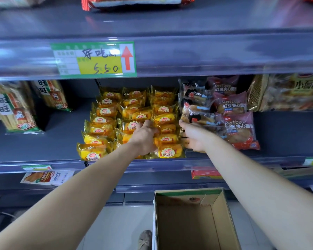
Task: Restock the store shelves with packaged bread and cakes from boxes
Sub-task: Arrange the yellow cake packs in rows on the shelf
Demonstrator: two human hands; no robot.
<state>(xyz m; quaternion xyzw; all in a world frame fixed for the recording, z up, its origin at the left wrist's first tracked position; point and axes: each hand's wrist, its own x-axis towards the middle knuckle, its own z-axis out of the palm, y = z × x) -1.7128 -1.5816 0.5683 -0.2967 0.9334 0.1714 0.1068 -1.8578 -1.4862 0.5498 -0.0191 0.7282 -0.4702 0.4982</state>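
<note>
Head view: the yellow soft-bread packs (105,123) lie in three rows running front to back on the middle shelf (43,141), just above the picture's centre. The left hand (145,136) lies on top of the middle row, with packs spreading from it at 9, 12 and 3 o'clock. The right hand (195,138) stands at 3 o'clock of the right-hand row, wedged between it and the clear packs with dark labels (197,112). The front-right yellow pack (169,150) sits between the two wrists.

The left hand shows only its back. Its fingers (147,123) bend down onto a pack and their tips are hidden, so I cannot tell whether they grip it or merely press. The middle row beneath the palm is covered. The right palm is turned toward the yellow packs, thumb up at 12 o'clock, with the fingers (186,141) loosely spread and touching the side of the row without closing on anything.

Red bean bread packs (237,127) lie at 3 o'clock of the right hand. A cardboard box (222,213) stands open on the floor at 6 o'clock, its lower edge cut off. The handwritten price tag (94,59) at 11 o'clock is blurred.
</note>
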